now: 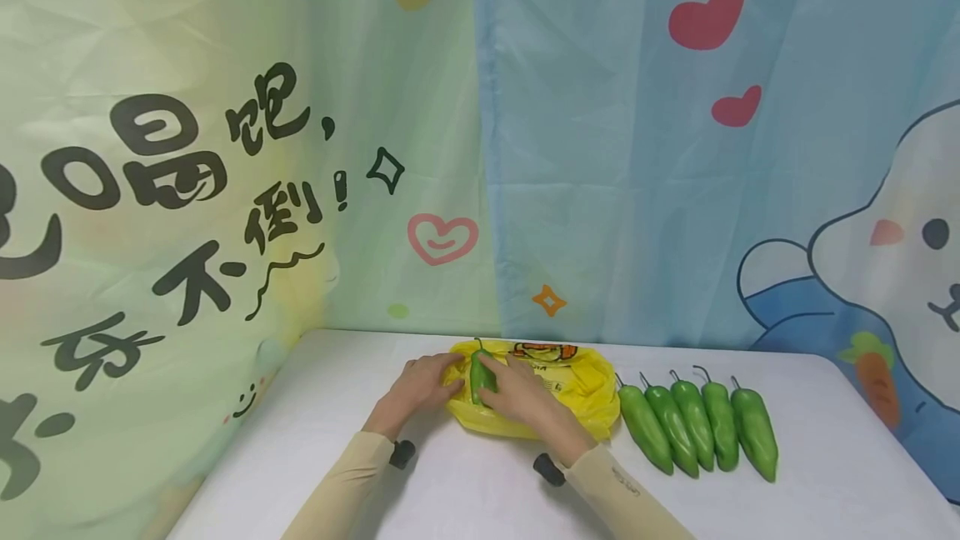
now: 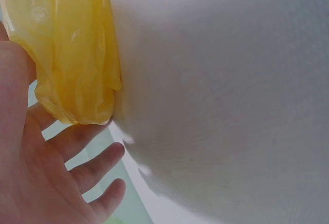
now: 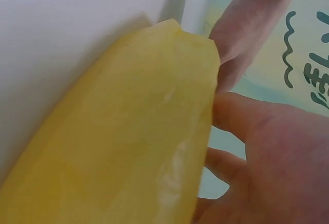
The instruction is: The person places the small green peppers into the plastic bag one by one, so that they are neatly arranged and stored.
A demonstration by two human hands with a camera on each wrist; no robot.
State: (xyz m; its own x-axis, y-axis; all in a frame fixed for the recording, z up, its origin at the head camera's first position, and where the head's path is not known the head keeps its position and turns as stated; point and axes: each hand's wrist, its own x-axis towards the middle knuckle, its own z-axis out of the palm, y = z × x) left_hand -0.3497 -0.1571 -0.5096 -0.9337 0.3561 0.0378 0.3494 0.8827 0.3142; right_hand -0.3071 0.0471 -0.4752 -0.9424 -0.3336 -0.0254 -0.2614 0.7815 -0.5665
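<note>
A yellow plastic bag (image 1: 585, 390) with printing lies on the white table near its back edge. One green pepper (image 1: 481, 372) is at the bag's left end, its stem pointing away. My right hand (image 1: 521, 394) holds this pepper between thumb and fingers; the right wrist view hides the pepper behind the bag. At the bag's left edge, my left hand (image 1: 423, 386) holds the plastic between thumb and forefinger. In the left wrist view its other fingers (image 2: 97, 166) spread loosely beside the bag.
Several green peppers (image 1: 693, 419) lie side by side to the right of the bag, stems toward the back. The white table (image 1: 465, 490) meets a printed curtain (image 1: 570, 190) behind and at the left.
</note>
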